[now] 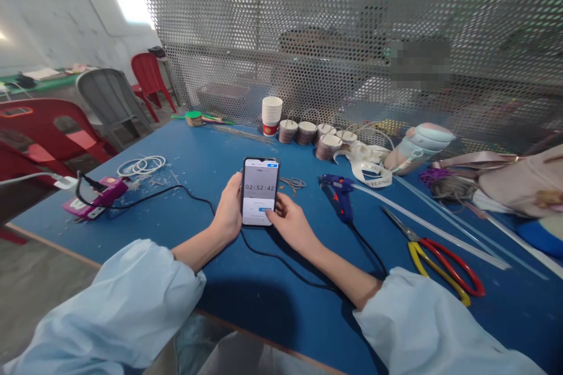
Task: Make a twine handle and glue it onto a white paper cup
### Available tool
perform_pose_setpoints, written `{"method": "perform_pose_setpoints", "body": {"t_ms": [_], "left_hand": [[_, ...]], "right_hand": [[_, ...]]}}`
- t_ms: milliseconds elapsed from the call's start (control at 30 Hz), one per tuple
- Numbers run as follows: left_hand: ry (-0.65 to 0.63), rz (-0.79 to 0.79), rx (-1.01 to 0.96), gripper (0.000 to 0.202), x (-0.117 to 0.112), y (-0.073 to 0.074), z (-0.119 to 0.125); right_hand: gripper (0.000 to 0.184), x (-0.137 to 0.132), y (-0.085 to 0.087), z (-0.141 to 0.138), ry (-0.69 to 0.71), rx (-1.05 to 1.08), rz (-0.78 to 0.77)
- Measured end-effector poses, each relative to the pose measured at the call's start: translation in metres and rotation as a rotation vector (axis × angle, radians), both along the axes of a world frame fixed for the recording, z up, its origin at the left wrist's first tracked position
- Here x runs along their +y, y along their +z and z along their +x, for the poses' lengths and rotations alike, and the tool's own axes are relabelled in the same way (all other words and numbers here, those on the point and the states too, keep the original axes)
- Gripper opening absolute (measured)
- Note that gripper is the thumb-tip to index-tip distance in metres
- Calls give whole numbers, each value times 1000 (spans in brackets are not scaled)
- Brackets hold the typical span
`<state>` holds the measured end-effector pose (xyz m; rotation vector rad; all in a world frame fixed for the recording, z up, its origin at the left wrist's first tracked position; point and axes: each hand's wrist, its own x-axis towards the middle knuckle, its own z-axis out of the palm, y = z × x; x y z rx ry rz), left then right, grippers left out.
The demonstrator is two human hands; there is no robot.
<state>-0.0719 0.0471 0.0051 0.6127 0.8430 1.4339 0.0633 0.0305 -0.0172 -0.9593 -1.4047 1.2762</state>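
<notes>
Between my two hands a smartphone (259,193) is held upright over the blue table. Its screen reads 02:52:42 above a white box with a blue button. My left hand (228,205) grips the phone's left edge. At the lower right edge, my right hand (292,220) holds the phone with its thumb on the screen near the blue button. Some thin grey cord (294,183) lies on the table just behind. To the right of my right hand rests a blue glue gun (341,196) with a clear glue stick in its back.
Scissors (433,255) with red and yellow handles lie at right, beside clear sticks. Behind stand stacked paper cups (271,114), several wrapped cups (306,132), ribbon (367,164) and a tumbler (420,146). A purple power strip (97,196) trails a black cable at left. A perforated metal panel (308,29) rises behind.
</notes>
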Motion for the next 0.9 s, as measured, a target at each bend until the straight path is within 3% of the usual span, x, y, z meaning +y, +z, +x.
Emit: {"method": "perform_pose_setpoints", "body": {"t_ms": [900], "left_hand": [[4, 44, -22, 31, 2, -4, -1]], "right_hand": [[32, -3, 8, 5, -8, -64, 17]]}}
